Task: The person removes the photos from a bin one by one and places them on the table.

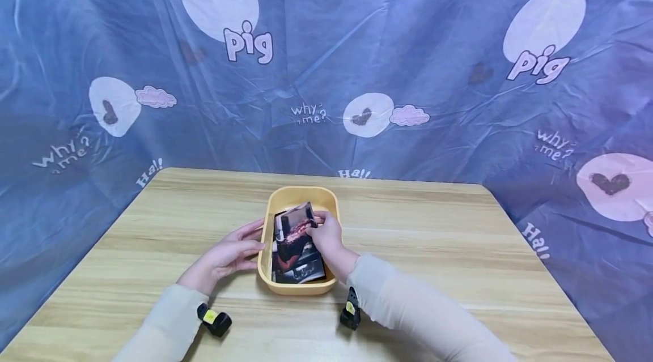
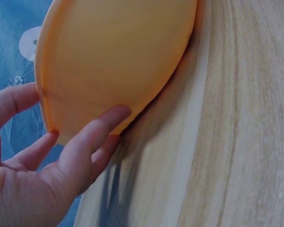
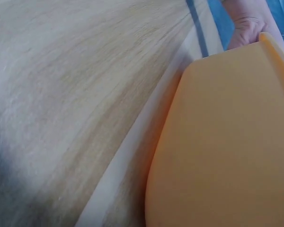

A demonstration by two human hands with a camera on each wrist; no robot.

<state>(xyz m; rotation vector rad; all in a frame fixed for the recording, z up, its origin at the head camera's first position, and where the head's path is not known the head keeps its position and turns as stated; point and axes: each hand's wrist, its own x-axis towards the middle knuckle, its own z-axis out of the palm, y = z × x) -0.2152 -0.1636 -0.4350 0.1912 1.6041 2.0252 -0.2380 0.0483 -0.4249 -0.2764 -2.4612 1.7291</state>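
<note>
A yellow rectangular plastic bin [image 1: 303,289] stands near the middle of the table, holding several glossy photo cards. Reaching in over its right side, my right hand [image 1: 333,243] pinches a dark photo card with a pinkish-red band [image 1: 298,226] by its right edge. Below that card lies another dark photo [image 1: 304,272], flat toward the near end of the bin. My left hand [image 2: 42,184] touches the outside of the bin's left wall, fingers spread from rim to base. In the right wrist view the bin's outer wall [image 3: 222,142] hides the right hand's fingers.
The light wood-grain table [image 1: 439,248] extends around the bin on all sides. Behind it hangs a blue cloth [image 1: 326,67] printed with pigs and lettering. A black wrist camera [image 1: 214,321] sits under the left cuff, another camera [image 1: 350,310] under the right.
</note>
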